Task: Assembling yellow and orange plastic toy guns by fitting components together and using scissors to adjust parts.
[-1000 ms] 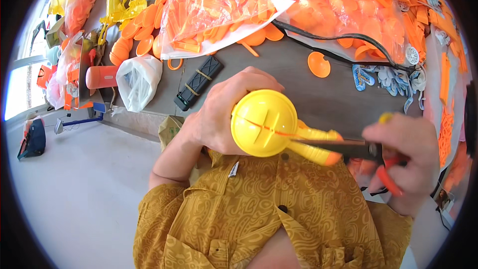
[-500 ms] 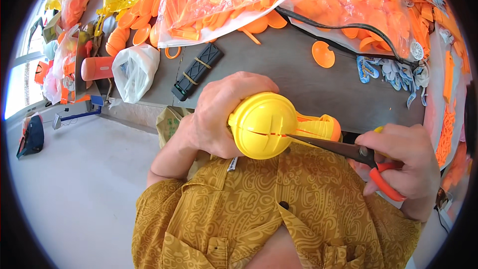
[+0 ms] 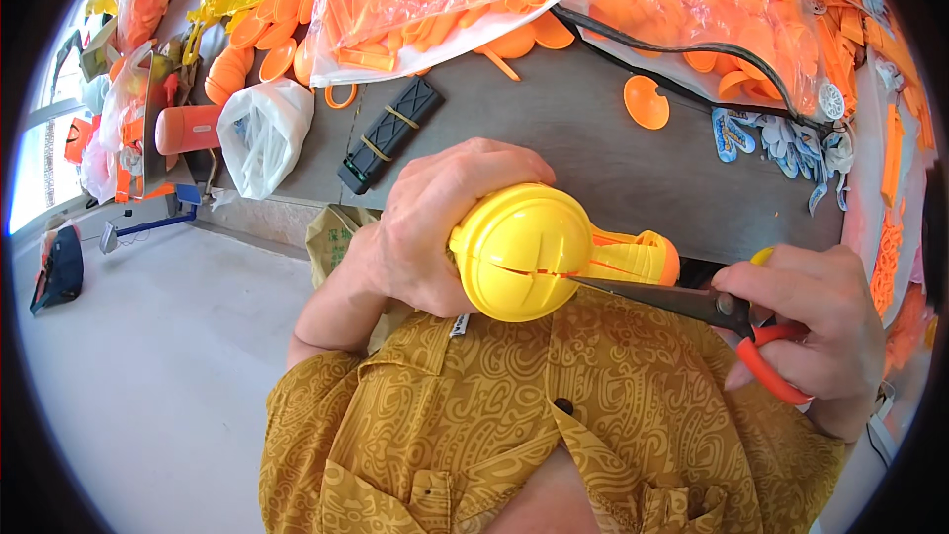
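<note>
My left hand [image 3: 450,208] is wrapped round a yellow plastic ball-shaped toy part [image 3: 522,262], its domed face turned up. Crossed slits run over that dome, one of them gaping slightly. A yellow arm-like piece [image 3: 633,255] with an orange end sticks out to its right. In my right hand [image 3: 816,321] is a pair of scissors [image 3: 692,302] with red handles and dark blades. The blades look closed together, and their tip meets the right end of the slit. A bit of yellow shows by my right fingers; I cannot tell what it is.
Behind lies a grey table [image 3: 554,119] with a clear bag of orange parts [image 3: 435,0], a loose orange disc [image 3: 646,102], and a black block [image 3: 391,133] with rubber bands. A white plastic bag [image 3: 265,133] hangs at the left edge. Blue-grey pieces [image 3: 786,143] lie at right.
The yellow toy part has shifted slightly left and down in my left hand. My right hand with the scissors has drifted a little right and down.
</note>
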`<state>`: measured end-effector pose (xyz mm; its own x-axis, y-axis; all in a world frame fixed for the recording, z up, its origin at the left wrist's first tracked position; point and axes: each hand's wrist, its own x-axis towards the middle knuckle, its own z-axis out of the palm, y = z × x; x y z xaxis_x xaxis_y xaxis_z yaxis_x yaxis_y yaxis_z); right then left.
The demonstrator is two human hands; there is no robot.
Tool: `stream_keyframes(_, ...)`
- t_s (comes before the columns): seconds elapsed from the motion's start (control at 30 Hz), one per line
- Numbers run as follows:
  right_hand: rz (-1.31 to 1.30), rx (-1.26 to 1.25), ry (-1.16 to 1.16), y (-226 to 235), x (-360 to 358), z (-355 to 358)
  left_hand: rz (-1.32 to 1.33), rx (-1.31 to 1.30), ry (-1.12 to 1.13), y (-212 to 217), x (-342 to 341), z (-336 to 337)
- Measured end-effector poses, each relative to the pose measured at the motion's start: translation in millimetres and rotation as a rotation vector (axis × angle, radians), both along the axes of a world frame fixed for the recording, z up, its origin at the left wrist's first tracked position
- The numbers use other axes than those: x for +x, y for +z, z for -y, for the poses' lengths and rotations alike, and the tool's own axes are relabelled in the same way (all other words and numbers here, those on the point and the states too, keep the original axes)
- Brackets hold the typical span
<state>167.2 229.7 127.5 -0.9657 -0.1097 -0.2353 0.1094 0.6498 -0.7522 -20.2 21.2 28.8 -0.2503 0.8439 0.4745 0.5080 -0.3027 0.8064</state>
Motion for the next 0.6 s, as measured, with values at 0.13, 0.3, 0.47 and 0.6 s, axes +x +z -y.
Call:
stream_keyframes(0.13, 0.031, 0.047, 0.009, 6, -5, 2, -0.022, -0.068, -0.066, 2, -1, 4)
stream_keyframes(0.3, 0.067, 0.158, 0.059, 20, -10, 10, -0.282, 0.007, 0.053, 5, 2, -1)
stream_keyframes(0.47, 0.048, 0.101, 0.072, 11, -12, 11, -0.285, 0.037, 0.011, 5, 4, -1)
stream_keyframes(0.6, -0.044, -0.039, 0.075, -3, -11, 9, -0.090, 0.051, -0.024, 0, 7, 6)
